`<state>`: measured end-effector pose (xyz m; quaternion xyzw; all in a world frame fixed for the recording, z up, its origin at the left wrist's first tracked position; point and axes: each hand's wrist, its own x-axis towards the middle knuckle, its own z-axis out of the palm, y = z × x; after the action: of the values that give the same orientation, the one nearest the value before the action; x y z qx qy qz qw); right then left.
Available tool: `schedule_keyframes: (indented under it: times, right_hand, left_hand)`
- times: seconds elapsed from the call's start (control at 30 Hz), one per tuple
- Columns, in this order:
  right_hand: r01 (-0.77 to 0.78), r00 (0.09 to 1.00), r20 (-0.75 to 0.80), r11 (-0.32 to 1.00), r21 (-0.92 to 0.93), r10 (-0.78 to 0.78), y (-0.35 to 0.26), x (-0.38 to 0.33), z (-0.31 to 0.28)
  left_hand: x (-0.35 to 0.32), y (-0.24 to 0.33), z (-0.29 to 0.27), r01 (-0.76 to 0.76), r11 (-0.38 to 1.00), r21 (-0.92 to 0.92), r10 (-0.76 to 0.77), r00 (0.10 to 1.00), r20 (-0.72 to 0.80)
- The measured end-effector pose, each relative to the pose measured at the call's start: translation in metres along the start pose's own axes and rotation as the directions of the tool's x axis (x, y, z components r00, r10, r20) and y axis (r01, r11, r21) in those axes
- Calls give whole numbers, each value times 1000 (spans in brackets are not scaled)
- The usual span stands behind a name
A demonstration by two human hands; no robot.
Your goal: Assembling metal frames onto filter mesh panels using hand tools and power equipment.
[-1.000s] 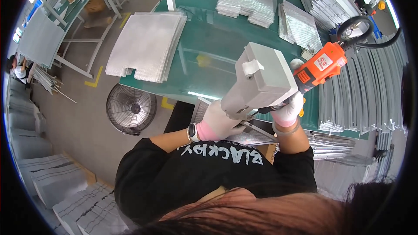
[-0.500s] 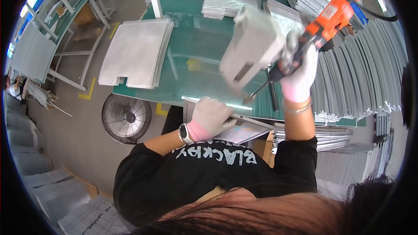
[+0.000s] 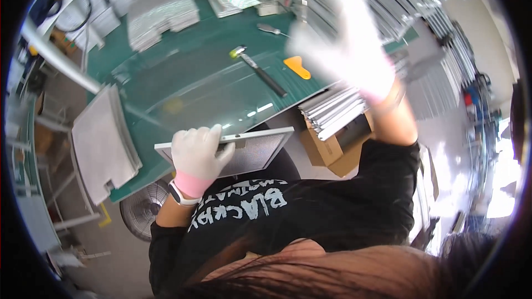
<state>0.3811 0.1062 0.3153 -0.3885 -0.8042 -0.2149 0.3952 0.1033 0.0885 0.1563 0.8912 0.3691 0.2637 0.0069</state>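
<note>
My left hand [image 3: 197, 155], in a white glove with a pink cuff, grips the top edge of a metal-framed mesh panel [image 3: 255, 154]. The panel leans between my body and the table edge, its frame pale grey. My right hand [image 3: 349, 50], also gloved, is raised over the right part of the table, smeared by motion. Its fingers and anything in them cannot be made out. Nearest to it on the table are a yellow scraper [image 3: 297, 67] and a screwdriver [image 3: 270, 29]. A hammer [image 3: 258, 71] with a black handle lies further left.
Stacks of notched mesh sheets lie on the green table [image 3: 183, 94], one stack [image 3: 105, 144] at its left end. Metal strips [image 3: 338, 113] and a cardboard box [image 3: 332, 152] are beside the table at right. A floor fan [image 3: 145, 210] stands below left.
The view has turned to the right. My right hand, earlier on an orange and black power screwdriver, has swung up and away; the screwdriver no longer shows. My left hand still grips the panel.
</note>
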Motion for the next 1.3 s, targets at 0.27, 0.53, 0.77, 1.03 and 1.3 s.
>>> schedule_keyframes:
  times: [0.27, 0.53, 0.77, 1.03, 1.3]
  right_hand:
    - [-574, 766, 384, 818, 44, 516, -98, -237, -18]
    - [-923, -340, -587, -144, 356, 735, -90, -511, -147]
    - [-381, -815, -547, -534, 755, -193, -215, -810, -150]
    - [-255, -890, 378, 407, -877, 257, -259, -813, -13]
    - [-121, -988, -150, -809, 575, 42, -171, -766, 7]
  left_hand:
    - [39, 64, 19, -641, 767, -37, 631, 763, -142]
    - [-3, -20, 42, -89, 993, 80, 112, 930, -350]
    - [-84, -86, 35, 374, 923, 95, -316, 874, -370]
    - [-46, -35, 56, 245, 962, 124, -219, 957, -190]
    - [-24, 14, 75, 41, 982, 184, -28, 997, -73]
